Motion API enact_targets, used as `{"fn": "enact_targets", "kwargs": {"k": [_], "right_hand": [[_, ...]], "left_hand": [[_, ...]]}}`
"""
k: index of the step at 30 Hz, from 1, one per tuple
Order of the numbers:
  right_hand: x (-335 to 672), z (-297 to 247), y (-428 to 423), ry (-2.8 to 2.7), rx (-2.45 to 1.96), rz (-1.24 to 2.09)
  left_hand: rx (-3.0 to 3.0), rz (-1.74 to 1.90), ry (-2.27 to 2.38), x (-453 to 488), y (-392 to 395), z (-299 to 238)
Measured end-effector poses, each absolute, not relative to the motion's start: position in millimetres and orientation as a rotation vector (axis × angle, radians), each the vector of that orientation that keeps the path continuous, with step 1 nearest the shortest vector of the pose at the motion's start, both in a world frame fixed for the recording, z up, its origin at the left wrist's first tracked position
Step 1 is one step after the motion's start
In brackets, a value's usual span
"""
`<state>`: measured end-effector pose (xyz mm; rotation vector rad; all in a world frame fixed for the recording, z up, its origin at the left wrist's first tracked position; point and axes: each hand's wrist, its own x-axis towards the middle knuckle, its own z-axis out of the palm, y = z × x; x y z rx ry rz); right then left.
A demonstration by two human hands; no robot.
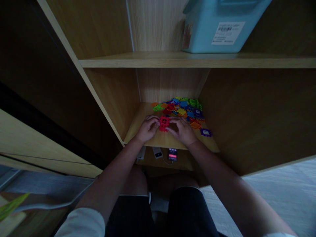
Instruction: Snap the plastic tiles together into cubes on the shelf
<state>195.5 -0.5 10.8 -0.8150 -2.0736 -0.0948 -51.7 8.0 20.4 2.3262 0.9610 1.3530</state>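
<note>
Both hands reach into a wooden shelf compartment [138, 130] and meet on a red plastic interlocking block piece [164, 123]. My left hand [147, 128] grips its left side with curled fingers. My right hand [182, 130] pinches its right side. Just behind lies a pile of several coloured block pieces [184, 108] in green, blue, yellow, orange and purple. A single purple piece [205, 132] lies apart, to the right of my right hand.
A light blue plastic bin [217, 26] with a barcode label stands on the shelf above. Below the shelf board lie a phone with a lit screen [172, 154] and a small white device with a cable [157, 152]. My knees are under the shelf.
</note>
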Motion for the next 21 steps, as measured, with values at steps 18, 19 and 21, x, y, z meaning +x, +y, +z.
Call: {"fn": "enact_targets", "kwargs": {"k": [18, 19, 21], "right_hand": [[198, 1, 12, -1.894, -0.926, 0.398], [198, 1, 12, -1.897, -0.924, 0.407], [198, 2, 11, -1.905, -0.925, 0.419]], "left_hand": [[2.199, 1.197, 1.089, -53, 25, -3], [2.199, 1.192, 1.088, -53, 25, -3], [2.2, 1.186, 1.077, -54, 25, -3]]}}
